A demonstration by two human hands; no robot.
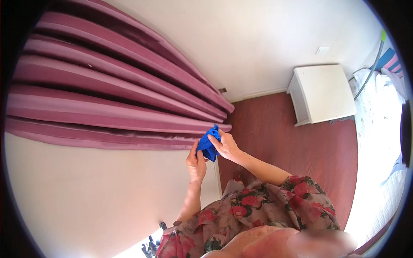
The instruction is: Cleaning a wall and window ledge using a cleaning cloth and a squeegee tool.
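Note:
A bunched blue cloth is held up in front of me, between both hands. My left hand grips its lower left side, with the thumb pressed on the fabric. From the right, my right hand pinches the cloth's upper part, thumb on top. Part of the cloth is folded over itself, and the fingers behind it are partly hidden. Just beyond the cloth hang the lower ends of long mauve curtains; I cannot tell whether the cloth touches them.
A white nightstand stands against the wall at the right. Beside it is a bed with pale bedding. A grey flexible tube rises near the nightstand. Reddish-brown wood flooring lies below my hands. A white wall runs along the left.

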